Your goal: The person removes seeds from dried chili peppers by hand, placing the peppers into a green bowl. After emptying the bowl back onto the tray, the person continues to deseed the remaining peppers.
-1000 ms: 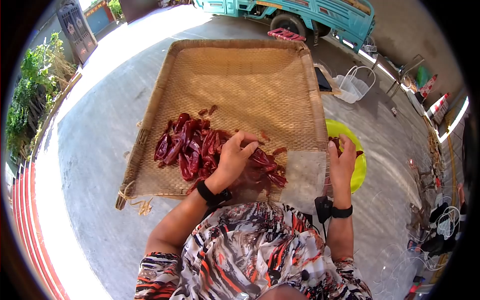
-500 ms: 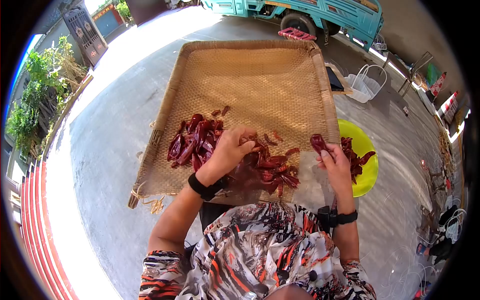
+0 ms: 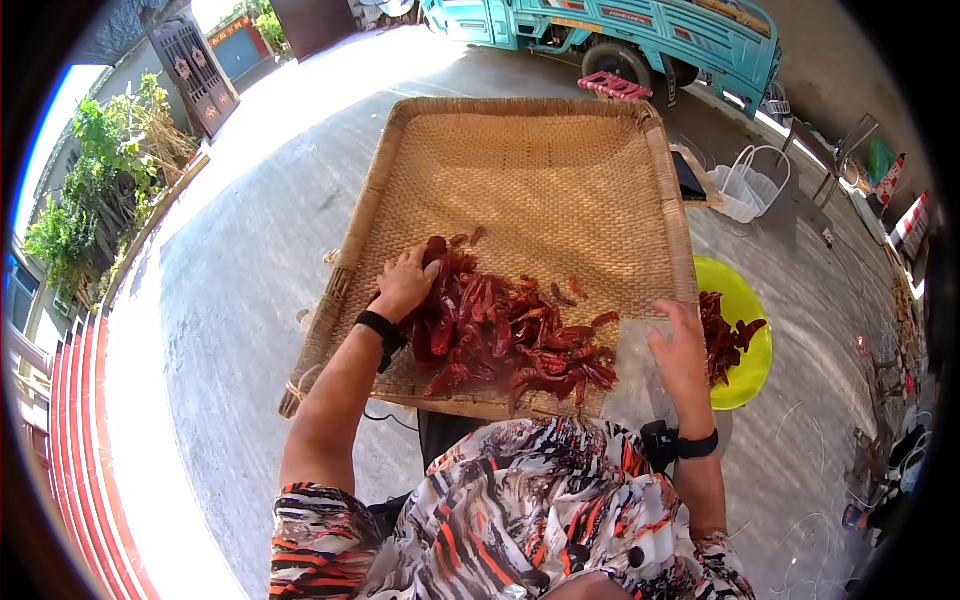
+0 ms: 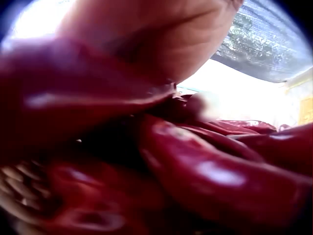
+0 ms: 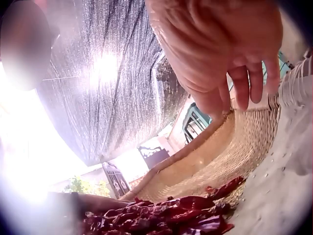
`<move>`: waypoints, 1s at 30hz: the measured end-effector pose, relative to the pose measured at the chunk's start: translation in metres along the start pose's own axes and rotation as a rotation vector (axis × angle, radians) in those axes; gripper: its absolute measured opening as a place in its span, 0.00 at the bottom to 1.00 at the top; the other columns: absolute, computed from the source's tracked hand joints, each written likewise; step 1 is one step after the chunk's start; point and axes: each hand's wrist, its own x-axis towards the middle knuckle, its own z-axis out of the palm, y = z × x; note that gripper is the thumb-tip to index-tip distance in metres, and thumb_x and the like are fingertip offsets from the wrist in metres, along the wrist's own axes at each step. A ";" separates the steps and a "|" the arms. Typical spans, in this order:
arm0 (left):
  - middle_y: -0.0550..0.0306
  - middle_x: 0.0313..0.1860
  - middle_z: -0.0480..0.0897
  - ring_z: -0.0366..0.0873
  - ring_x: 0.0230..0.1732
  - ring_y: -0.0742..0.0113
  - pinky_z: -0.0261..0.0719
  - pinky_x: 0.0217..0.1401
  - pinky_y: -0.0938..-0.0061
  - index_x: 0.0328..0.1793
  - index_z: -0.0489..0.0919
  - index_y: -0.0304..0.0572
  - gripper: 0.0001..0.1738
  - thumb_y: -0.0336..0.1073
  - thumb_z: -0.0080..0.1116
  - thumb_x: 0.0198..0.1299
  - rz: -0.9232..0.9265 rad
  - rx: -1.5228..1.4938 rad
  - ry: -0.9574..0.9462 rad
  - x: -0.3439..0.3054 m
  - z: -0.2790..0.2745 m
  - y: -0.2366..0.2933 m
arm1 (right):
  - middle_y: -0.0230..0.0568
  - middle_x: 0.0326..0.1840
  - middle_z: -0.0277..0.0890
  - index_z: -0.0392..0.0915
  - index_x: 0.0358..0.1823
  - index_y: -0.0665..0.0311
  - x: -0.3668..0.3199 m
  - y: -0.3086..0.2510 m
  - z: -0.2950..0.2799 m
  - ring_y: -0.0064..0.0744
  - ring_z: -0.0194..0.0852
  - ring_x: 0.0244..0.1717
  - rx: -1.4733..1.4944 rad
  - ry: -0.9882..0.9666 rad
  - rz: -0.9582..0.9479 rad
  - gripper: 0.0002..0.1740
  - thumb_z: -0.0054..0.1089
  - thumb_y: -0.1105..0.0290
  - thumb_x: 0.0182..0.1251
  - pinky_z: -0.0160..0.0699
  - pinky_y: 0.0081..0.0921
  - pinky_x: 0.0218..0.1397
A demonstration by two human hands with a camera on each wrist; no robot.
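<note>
Dark red dried chili peppers [image 3: 500, 330] lie heaped in the near half of a woven tray [image 3: 540, 190]. At the left end of the heap, my left hand [image 3: 405, 283] rests on the peppers with its fingers extended over them. Glossy whole peppers [image 4: 210, 166] crowd right below its palm in the left wrist view. My right hand [image 3: 680, 350] hovers over a pale sheet [image 3: 632, 345] at the tray's right side. Its fingers are loosely bent with nothing between them, and the palm [image 5: 210, 44] shows bare in the right wrist view.
Beside the tray on the right is a yellow-green basin [image 3: 757, 300] holding more peppers [image 3: 728, 340]. Farther back stand a white plastic basket [image 3: 745, 195], a pink stool [image 3: 615, 86] and a turquoise cargo vehicle [image 3: 640, 40]. Red-edged steps [image 3: 95, 430] run along the left.
My left hand has moved left from the middle of the heap to its left end. The right hand lifted a pepper from the basin side, then let go of it; it is now bare.
</note>
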 end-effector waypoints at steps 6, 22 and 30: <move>0.54 0.49 0.86 0.79 0.55 0.46 0.70 0.60 0.54 0.60 0.77 0.53 0.22 0.34 0.65 0.58 0.306 -0.122 0.124 -0.020 0.016 0.043 | 0.48 0.54 0.77 0.78 0.52 0.64 0.006 -0.038 0.023 0.51 0.70 0.60 0.094 -0.257 -0.128 0.15 0.62 0.68 0.64 0.68 0.42 0.65; 0.50 0.48 0.83 0.77 0.55 0.49 0.75 0.59 0.61 0.54 0.81 0.42 0.17 0.29 0.66 0.57 0.775 -0.196 -0.019 -0.077 -0.018 0.111 | 0.48 0.48 0.81 0.78 0.54 0.61 0.019 -0.052 0.031 0.52 0.79 0.48 0.152 -0.301 -0.141 0.18 0.61 0.61 0.67 0.77 0.41 0.50; 0.38 0.68 0.72 0.67 0.69 0.33 0.69 0.69 0.50 0.71 0.71 0.52 0.30 0.52 0.58 0.65 0.282 0.125 -0.122 0.043 0.001 0.045 | 0.51 0.61 0.75 0.73 0.63 0.62 0.029 0.054 -0.026 0.54 0.70 0.63 -0.352 0.298 0.146 0.25 0.62 0.64 0.65 0.66 0.44 0.67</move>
